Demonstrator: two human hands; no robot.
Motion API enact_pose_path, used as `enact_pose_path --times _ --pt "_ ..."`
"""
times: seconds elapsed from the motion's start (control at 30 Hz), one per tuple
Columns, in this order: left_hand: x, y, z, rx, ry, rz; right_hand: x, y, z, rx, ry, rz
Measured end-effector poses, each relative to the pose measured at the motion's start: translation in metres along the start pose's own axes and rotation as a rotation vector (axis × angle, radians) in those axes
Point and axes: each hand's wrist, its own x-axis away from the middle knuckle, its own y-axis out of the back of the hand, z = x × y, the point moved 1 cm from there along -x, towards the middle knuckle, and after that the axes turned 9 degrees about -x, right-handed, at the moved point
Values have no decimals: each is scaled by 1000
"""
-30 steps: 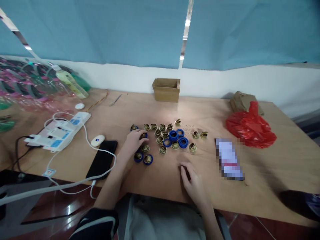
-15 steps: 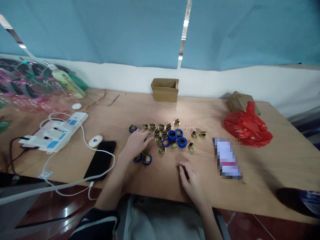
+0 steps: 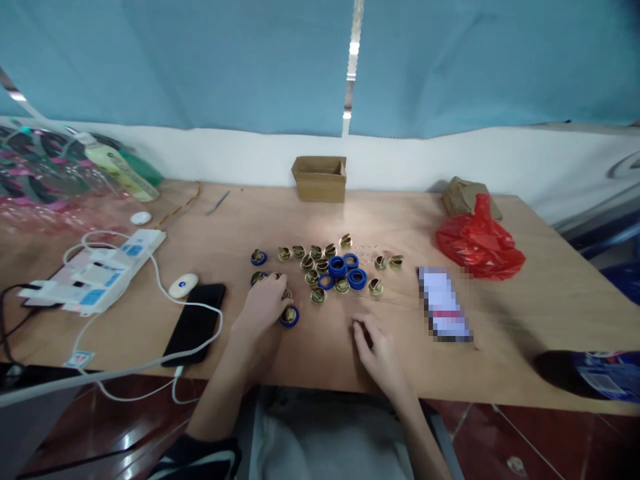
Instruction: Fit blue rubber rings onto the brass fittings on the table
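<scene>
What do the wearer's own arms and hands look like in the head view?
Left hand and right hand: both bare, no gloves, no watch or band visible on the wrists. The left arm has a dark sleeve with pale stripes, ending near the elbow; no sleeve shows on the visible part of the right arm.

Caps (image 3: 318,295) shiny, brass-like metal; blue rings (image 3: 338,273) smooth, plastic-looking; tabletop (image 3: 260,220) matt, wood-like; box (image 3: 323,191) matt cardboard; red bag (image 3: 477,250) glossy plastic.
</scene>
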Motion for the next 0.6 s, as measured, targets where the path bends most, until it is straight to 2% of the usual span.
enact_pose_path --times 0.1,0.17,0.27,0.37,0.47,0.53,0.6 --pt "0 -12 4 31 13 24 -17 12 8 20 6 -30" --pt "-1 -15 6 63 9 21 -36 26 13 114 22 -48" --pt "0 -12 9 186 -17 -72 -71 45 14 366 52 19" --pt "5 -6 6 527 -83 -287 -103 52 5 561 125 179" --pt "13 -8 -6 1036 -104 -449 -121 48 -8 598 200 292" --pt "19 -15 -19 1333 -135 -467 -124 43 -15 588 231 337" --pt "25 -23 -33 1534 -175 -442 -124 38 -19 572 234 348"
